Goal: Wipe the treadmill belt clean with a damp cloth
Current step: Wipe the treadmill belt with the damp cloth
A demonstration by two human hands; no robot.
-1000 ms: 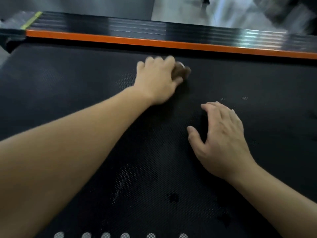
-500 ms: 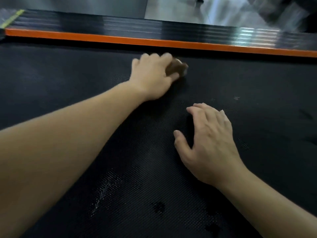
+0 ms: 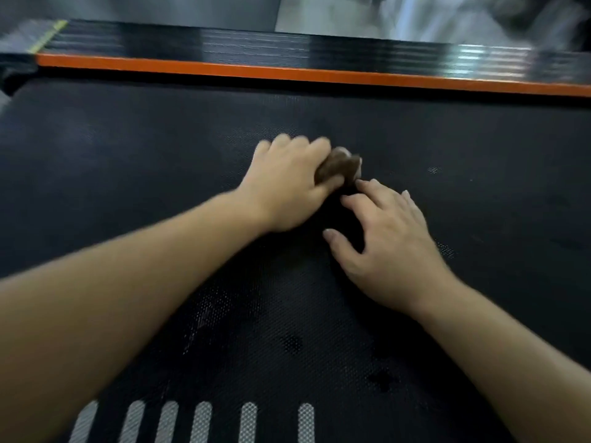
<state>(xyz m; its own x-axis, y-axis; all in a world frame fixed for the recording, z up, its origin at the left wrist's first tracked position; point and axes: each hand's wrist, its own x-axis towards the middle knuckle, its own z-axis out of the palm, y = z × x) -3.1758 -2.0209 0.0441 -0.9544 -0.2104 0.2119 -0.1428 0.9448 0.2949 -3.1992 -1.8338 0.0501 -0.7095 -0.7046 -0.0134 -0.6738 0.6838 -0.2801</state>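
The left hand grips a bunched brown cloth, blurred, apparently pressed onto the treadmill belt; the right hand rests just beside it, fingers spread.

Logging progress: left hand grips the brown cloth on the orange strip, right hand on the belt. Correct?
No: the head view shows the left hand gripping the brown cloth on the belt, short of the orange strip. The right hand is on the belt.

Left hand grips the cloth (curled, slightly blurred); right hand rests palm-down, spread.
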